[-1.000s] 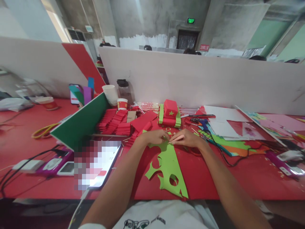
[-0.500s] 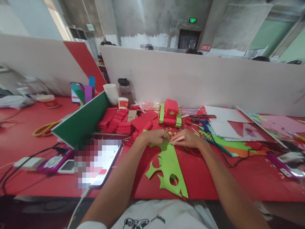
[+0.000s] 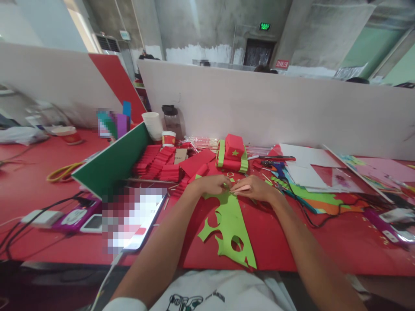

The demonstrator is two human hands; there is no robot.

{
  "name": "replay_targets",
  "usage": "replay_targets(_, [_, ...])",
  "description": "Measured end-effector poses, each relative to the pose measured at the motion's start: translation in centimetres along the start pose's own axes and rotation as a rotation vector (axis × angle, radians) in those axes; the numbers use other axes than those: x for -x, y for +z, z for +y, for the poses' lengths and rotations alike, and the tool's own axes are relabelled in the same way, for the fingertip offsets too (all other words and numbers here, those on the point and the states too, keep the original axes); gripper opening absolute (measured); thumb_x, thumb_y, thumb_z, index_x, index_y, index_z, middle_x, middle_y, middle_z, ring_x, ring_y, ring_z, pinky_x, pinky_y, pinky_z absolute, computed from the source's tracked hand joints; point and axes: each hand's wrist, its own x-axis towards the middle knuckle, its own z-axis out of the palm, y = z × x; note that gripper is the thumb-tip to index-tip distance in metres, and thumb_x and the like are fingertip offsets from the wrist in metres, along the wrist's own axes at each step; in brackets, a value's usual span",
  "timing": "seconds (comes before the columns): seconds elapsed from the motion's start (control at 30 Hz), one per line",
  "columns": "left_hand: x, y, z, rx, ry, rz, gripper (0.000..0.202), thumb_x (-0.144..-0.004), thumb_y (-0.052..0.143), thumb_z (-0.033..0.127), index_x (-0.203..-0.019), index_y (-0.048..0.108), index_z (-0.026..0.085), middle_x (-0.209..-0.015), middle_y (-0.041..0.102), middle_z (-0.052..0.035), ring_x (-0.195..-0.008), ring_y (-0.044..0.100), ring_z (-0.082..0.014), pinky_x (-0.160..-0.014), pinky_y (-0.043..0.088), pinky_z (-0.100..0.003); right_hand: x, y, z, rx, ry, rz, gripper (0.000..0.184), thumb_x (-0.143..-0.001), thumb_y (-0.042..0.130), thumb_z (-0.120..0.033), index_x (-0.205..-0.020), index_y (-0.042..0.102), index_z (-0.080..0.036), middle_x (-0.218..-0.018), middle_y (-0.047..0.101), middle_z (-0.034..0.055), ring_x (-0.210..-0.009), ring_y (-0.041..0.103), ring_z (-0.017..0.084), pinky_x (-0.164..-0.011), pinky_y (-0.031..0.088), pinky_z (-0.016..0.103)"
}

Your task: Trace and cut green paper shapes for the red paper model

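**Head view.** Both forearms reach out over a red desk. The left hand and the right hand meet fingertip to fingertip at the far, upper end of a green cut-out. This sheet lies flat on the desk between the arms, with curved holes and notches already cut from it.

*Grip.* The left hand's fingers are curled in, with the tips drawn tight together at the sheet's top edge. The right hand's fingers lie stretched toward them, and whether they pinch or only press cannot be told. Whatever sits between the fingertips is too small to make out.

*Step in hand.* As judged, this is fine fingertip work on a small piece at the top of the cut-out. Further handling would call for steady, close tips and a sheet held still.

*Containers.* A white cup, a small red-printed cup and a dark-lidded jar stand together by the far partition; their contents are not visible. A red box with green bands and a green star stands closed just beyond the hands. A red bowl sits far left, its inside unseen.

*Surroundings.* Stacks of folded red paper lie beside a tilted green board. Loose coloured sheets lie to the right.
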Motion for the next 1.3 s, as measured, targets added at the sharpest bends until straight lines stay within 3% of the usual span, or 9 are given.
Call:
replay_targets(0.73, [0.0,0.0,0.2,0.013,-0.037,-0.019,0.045,-0.07,0.046,-0.004,-0.106,0.068,0.013,-0.107,0.071,-0.0076,-0.091,0.064,-0.0193,-0.079,0.048,-0.026,-0.2,0.0,-0.4,0.147,-0.047,-0.039,0.024,-0.093,0.061,-0.04,-0.107,0.079,-0.031,-0.108,0.078,0.002,-0.097,0.072,0.023,-0.084,0.048,0.029])
replay_targets(0.9, [-0.1,-0.1,0.2,0.001,-0.03,-0.035,0.046,-0.069,0.045,-0.004,-0.107,0.068,0.008,-0.108,0.071,-0.0101,-0.092,0.064,-0.0193,-0.082,0.049,-0.026,-0.2,0.0,-0.3,0.179,-0.048,-0.022,0.027,-0.095,0.058,-0.041,-0.108,0.079,-0.03,-0.111,0.077,0.002,-0.099,0.072,0.023,-0.087,0.049,0.029])
replay_targets(1.07, [0.0,-0.2,0.5,-0.025,-0.019,-0.041,0.047,-0.071,0.043,-0.004,-0.108,0.067,0.009,-0.107,0.071,-0.0081,-0.092,0.064,-0.0163,-0.08,0.049,-0.022,-0.2,0.0,-0.5,0.189,-0.059,-0.035,0.026,-0.095,0.058,-0.042,-0.109,0.078,-0.031,-0.112,0.076,0.0014,-0.098,0.072,0.023,-0.084,0.049,0.028])
replay_targets(1.3, [0.1,-0.4,0.7,-0.061,-0.061,-0.05,0.044,-0.075,0.045,-0.001,-0.113,0.067,0.011,-0.112,0.07,-0.0087,-0.096,0.065,-0.0167,-0.079,0.05,-0.021,-0.1,-0.2,-1.0,0.151,-0.059,0.006,0.022,-0.093,0.06,-0.036,-0.101,0.08,-0.029,-0.106,0.078,0.0021,-0.098,0.071,0.023,-0.085,0.05,0.03])
